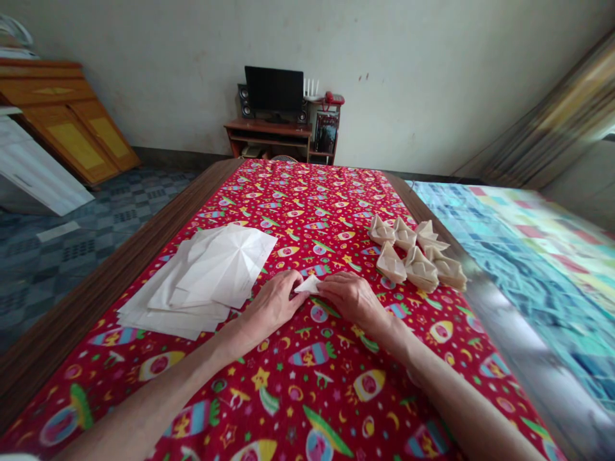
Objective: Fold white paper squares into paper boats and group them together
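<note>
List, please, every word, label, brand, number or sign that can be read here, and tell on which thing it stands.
No text can be read in this picture.
White paper sheets: any faint marks are too small to read.
Small folded paper: no legible writing.
Monitor: no legible brand.
Red tablecloth: printed rockets and stars, no legible words.

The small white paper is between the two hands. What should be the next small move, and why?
I would perhaps let the right hand press its side of the small white paper flat on the red cloth. The left hand seems to pinch one end and could steady it, the right already meets the other, and the cloth lies directly beneath.
</note>
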Tool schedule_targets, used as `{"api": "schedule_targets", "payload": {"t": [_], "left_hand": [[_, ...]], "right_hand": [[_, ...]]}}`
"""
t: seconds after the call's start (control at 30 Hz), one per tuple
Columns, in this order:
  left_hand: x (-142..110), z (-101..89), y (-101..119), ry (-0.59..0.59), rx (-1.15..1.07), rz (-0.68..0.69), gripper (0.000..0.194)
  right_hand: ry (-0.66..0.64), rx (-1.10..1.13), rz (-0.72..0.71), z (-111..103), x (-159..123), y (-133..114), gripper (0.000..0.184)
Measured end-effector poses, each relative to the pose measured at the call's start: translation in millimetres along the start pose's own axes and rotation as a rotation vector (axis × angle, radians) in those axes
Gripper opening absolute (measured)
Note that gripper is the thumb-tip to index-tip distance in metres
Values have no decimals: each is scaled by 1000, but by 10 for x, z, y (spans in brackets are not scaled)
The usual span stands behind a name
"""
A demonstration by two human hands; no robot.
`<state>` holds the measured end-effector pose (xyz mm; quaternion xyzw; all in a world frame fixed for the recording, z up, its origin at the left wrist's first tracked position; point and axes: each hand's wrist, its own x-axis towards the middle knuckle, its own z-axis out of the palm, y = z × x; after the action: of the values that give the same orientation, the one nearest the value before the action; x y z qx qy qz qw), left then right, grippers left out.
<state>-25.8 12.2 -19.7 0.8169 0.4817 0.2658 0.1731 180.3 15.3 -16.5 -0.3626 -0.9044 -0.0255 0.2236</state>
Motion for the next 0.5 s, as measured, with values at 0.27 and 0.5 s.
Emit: {"api": "schedule_targets", "payload": {"t": [0.27,0.5], "left_hand": [[1,42,-39,20,-1,24,10],[17,47,-76,34,-23,28,8]], "right_hand": [[-50,-136,-83,-18,27,-43,17],[-54,-103,-84,6,23,-3,19]]}}
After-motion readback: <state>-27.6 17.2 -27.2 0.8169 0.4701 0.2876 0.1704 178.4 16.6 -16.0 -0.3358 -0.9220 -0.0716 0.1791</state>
